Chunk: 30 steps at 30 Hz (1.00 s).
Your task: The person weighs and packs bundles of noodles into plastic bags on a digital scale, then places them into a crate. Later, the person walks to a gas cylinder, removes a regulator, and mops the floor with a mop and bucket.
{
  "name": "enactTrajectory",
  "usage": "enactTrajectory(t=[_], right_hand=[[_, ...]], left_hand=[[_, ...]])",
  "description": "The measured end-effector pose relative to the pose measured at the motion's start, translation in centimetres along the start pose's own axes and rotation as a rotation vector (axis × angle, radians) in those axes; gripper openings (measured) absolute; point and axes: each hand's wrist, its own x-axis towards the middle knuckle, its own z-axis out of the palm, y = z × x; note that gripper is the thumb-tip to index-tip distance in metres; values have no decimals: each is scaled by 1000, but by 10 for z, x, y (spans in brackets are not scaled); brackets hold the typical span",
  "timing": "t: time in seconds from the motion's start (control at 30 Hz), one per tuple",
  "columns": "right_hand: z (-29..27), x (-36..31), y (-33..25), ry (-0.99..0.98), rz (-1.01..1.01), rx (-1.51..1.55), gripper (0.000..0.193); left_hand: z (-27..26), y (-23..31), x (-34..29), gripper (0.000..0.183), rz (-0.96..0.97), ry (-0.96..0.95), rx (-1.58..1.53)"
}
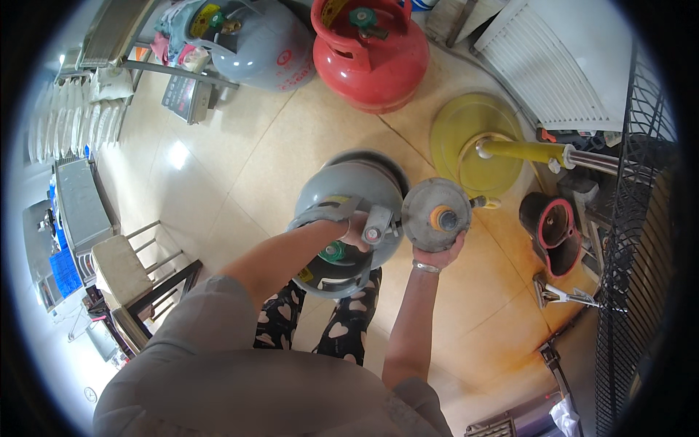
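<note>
A grey gas cylinder [342, 182] stands upright on the floor in front of my legs, with a green valve knob [333, 251] inside its collar [349, 286]. My left hand [355, 231] reaches into the collar, fingers curled against a grey metal fitting [377, 221]; some fingertips are hidden. To the right of the cylinder, my right hand [443, 253] grips a round, disc-shaped gas regulator [426, 211] from below. An orange ring and dark cap sit on the regulator's face, and a yellow-tipped outlet [486, 202] sticks out on its right side.
Beyond stand a red gas cylinder [386, 65] and another grey cylinder [269, 54]. To the right are a yellow round base with a pole [466, 116], a black-and-red container [557, 222] and a black mesh rack [626, 255]. A stool [127, 269] stands at the left.
</note>
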Motion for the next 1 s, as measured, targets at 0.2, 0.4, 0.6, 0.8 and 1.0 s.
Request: enactTrajectory(t=[0.2,0.4,0.6,0.8,1.0], right_hand=[[-1,-1,-1,8,38,28,62],[-1,1,-1,45,8,5,61],[-2,1,-1,19,21,13,60],[-3,1,-1,15,3,10,59],[-1,0,-1,60,21,18,59]], left_hand=[[4,6,-4,54,-149,157,91],[-8,12,-5,54,17,-16,-14],[8,10,-9,54,-149,179,37],[0,-8,2,54,-31,17,-25],[2,27,-18,51,-215,188,79]])
